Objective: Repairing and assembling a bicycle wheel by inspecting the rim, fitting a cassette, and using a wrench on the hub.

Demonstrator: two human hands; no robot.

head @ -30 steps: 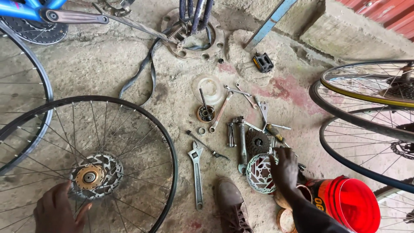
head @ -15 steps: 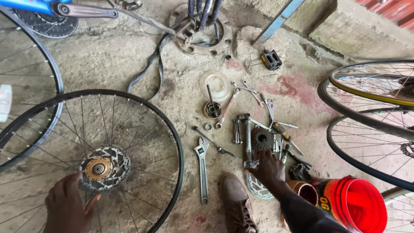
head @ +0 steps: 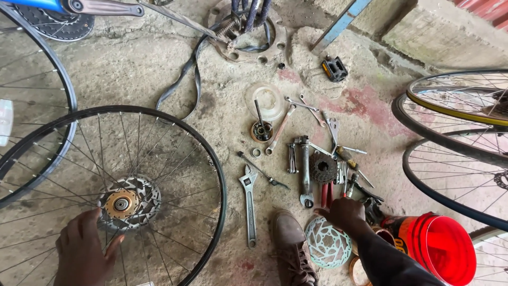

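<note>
**Hands on the wheel and among the tools**

Your left hand rests, fingers spread, on the spoked wheel beside its hub; your right hand has moved off the loose disc toward the red-handled pliers, fingers curled, holding nothing visible.

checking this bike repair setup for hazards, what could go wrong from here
The right hand reaches among closely packed tools; it could knock the red-handled pliers or the toothed cog, or catch a sharp edge. The left hand presses on the spokes beside the wheel's brake disc, so fingers might slip between spokes. The loose disc by the shoe may get stepped on.
</note>
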